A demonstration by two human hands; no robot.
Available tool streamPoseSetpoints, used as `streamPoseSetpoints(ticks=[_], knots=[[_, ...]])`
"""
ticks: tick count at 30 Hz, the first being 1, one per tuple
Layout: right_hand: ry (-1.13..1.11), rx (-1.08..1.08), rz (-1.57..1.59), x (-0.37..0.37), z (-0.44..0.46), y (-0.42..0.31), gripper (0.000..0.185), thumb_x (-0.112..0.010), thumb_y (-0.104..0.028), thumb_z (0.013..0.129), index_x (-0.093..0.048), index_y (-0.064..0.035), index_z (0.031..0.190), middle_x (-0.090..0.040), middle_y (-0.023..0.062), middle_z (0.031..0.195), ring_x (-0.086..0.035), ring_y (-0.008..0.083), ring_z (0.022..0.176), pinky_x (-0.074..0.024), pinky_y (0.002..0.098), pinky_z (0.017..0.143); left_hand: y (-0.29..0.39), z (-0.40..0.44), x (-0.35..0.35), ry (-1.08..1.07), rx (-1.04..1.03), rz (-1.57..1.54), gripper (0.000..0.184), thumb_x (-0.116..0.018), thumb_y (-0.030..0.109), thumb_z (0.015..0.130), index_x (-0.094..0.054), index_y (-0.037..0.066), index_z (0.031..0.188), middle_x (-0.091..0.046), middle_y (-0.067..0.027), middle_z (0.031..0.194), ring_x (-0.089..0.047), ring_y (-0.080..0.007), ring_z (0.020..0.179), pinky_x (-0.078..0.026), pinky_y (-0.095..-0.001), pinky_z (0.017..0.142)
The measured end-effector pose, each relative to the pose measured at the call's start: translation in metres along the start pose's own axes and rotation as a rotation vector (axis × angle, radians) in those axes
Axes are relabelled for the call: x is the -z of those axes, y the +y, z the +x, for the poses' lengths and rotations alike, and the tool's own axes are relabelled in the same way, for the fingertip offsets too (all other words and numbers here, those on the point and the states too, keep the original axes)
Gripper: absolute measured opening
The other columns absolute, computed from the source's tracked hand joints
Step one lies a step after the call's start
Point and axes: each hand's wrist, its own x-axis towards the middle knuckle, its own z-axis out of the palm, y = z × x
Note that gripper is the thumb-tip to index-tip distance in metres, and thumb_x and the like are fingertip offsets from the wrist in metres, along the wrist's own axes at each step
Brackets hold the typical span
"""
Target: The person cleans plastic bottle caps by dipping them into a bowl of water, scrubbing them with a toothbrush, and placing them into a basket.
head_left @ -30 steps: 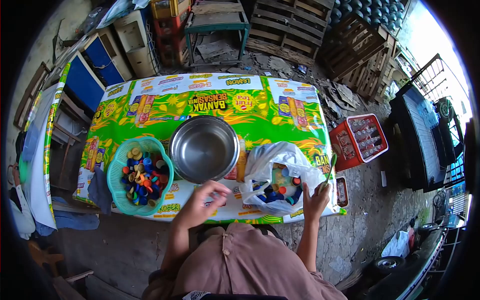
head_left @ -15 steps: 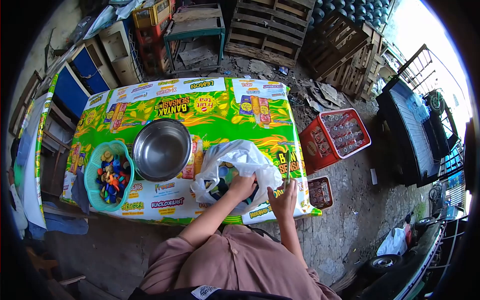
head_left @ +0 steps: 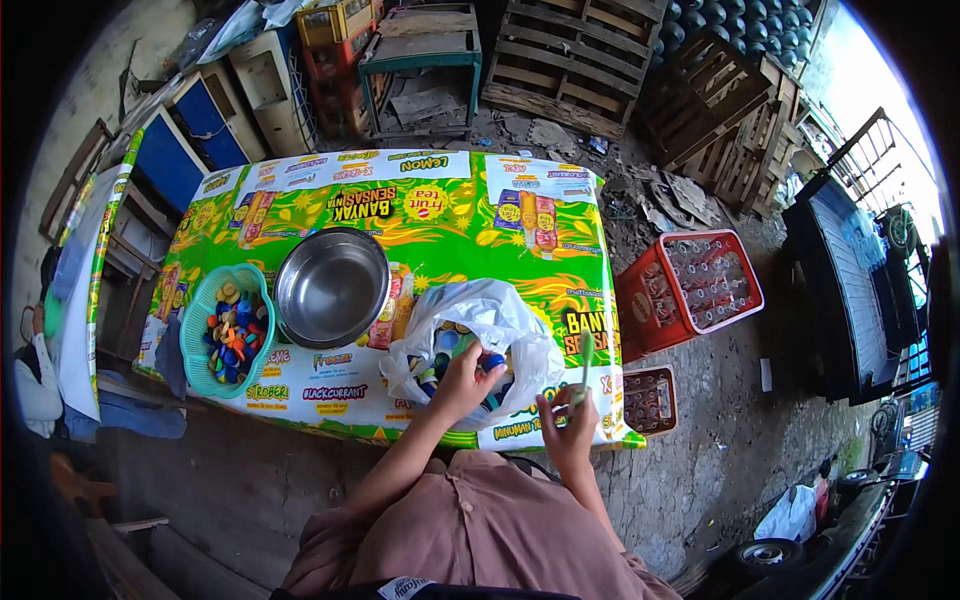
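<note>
My left hand point(head_left: 465, 385) is over the mouth of a white plastic bag point(head_left: 535, 370), pinching a blue bottle cap point(head_left: 493, 361) between thumb and fingers. More bottle caps point(head_left: 447, 341) of several colours lie inside the bag. Just right of the bag, my right hand point(head_left: 571, 425) grips a knife point(head_left: 586, 352) whose blade points away from me. To the left of the bag stands a metal bowl point(head_left: 333, 288) with nothing in it. Beside that bowl, a turquoise plastic basket point(head_left: 198, 350) holds many coloured caps.
A green and yellow printed sheet covers the table point(head_left: 450, 245). Off its right edge stand a red crate of bottles point(head_left: 650, 305) and a smaller crate point(head_left: 650, 400) on the ground. Wooden pallets point(head_left: 570, 65) and a metal-legged table point(head_left: 420, 50) stand beyond.
My left hand has come up out of the bag, and a blue bottle cap now shows in its fingers. My right hand still holds the knife, and the view has shifted slightly.
</note>
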Motion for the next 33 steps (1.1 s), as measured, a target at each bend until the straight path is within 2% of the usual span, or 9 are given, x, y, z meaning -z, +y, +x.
streamPoseSetpoints(ticks=[1,4,8,13,17,19,24,26,33], knots=[[-0.085,-0.065,0.119,-0.007,0.002,-0.008,0.025,-0.065,-0.004,0.074,-0.044,0.0002,0.085,-0.054,0.0089,0.078,-0.054,0.0106,0.064,-0.0445,0.0221,0.05,0.003,-0.004,0.0,0.004,0.005,0.003,0.025,-0.064,0.011,0.074,-0.049,0.0,0.091,-0.059,-0.0169,0.087,-0.06,-0.0289,0.078,-0.048,-0.0299,0.065],[-0.23,-0.297,0.434,-0.037,0.008,-0.017,0.028,-0.063,-0.009,0.078,-0.044,0.0038,0.095,-0.058,0.0113,0.079,-0.059,0.0156,0.072,-0.0491,0.0258,0.06,0.011,-0.014,0.004,0.179,-0.467,0.13,0.023,-0.064,-0.004,0.068,-0.049,0.001,0.085,-0.059,-0.0128,0.098,-0.06,-0.0247,0.086,-0.048,-0.0304,0.07],[-0.248,-0.495,0.779,-0.06,0.006,-0.004,0.032,-0.061,-0.008,0.08,-0.044,0.004,0.104,-0.058,0.0108,0.09,-0.058,0.0154,0.078,-0.0492,0.0252,0.066,0.006,-0.022,0.013,0.21,-0.532,0.265,0.028,-0.066,-0.005,0.06,-0.053,0.003,0.084,-0.057,-0.0126,0.099,-0.056,-0.0291,0.092,-0.046,-0.0357,0.078],[-0.254,-0.423,0.754,-0.066,0.007,-0.007,0.033,-0.06,-0.007,0.081,-0.043,0.0035,0.107,-0.056,0.0106,0.096,-0.057,0.0137,0.083,-0.0488,0.0243,0.068,0.012,-0.028,0.028,0.147,-0.457,0.277,0.025,-0.065,-0.001,0.065,-0.055,0.004,0.087,-0.055,-0.009,0.098,-0.054,-0.0276,0.093,-0.045,-0.034,0.081],[-0.387,-0.361,0.678,-0.054,0.016,0.0,0.032,-0.058,-0.007,0.082,-0.043,0.0038,0.108,-0.056,0.0098,0.095,-0.056,0.0121,0.081,-0.0485,0.0245,0.068,0.016,-0.026,0.049,-0.055,-0.312,-0.08,0.024,-0.061,0.004,0.074,-0.057,0.004,0.098,-0.056,-0.009,0.096,-0.057,-0.0225,0.087,-0.047,-0.0289,0.071],[-0.467,-0.384,0.706,-0.054,0.016,0.006,0.031,-0.057,-0.007,0.083,-0.043,0.0038,0.108,-0.056,0.0102,0.096,-0.055,0.0116,0.079,-0.0483,0.0251,0.069,0.014,-0.02,0.057,-0.15,-0.422,0.133,0.023,-0.061,0.005,0.076,-0.059,0.005,0.099,-0.056,-0.0088,0.095,-0.058,-0.0215,0.085,-0.047,-0.0291,0.072],[-0.587,-0.367,0.694,-0.046,0.021,-0.003,0.029,-0.055,-0.008,0.084,-0.043,0.0023,0.109,-0.055,0.0089,0.096,-0.055,0.0132,0.084,-0.048,0.0268,0.072,0.021,-0.013,0.066,-0.251,-0.331,0.108,0.026,-0.065,0.006,0.072,-0.06,0.007,0.097,-0.057,-0.0085,0.092,-0.057,-0.0211,0.085,-0.046,-0.029,0.074],[-0.656,-0.434,0.748,-0.046,0.021,-0.002,0.028,-0.054,-0.009,0.085,-0.043,0.0017,0.109,-0.055,0.008,0.095,-0.055,0.0144,0.088,-0.0478,0.028,0.074,0.023,-0.009,0.067,-0.329,-0.444,0.149,0.028,-0.065,0.01,0.073,-0.057,0.005,0.099,-0.057,-0.0095,0.092,-0.058,-0.0243,0.084,-0.046,-0.0314,0.074],[-0.587,-0.453,0.769,-0.052,0.019,-0.001,0.029,-0.053,-0.01,0.086,-0.041,0.0016,0.11,-0.053,0.0091,0.099,-0.055,0.015,0.089,-0.0481,0.0298,0.077,0.031,-0.013,0.058,-0.233,-0.474,0.25,0.034,-0.062,0.01,0.07,-0.054,0.005,0.103,-0.057,-0.0117,0.093,-0.057,-0.0279,0.084,-0.046,-0.0346,0.076]])
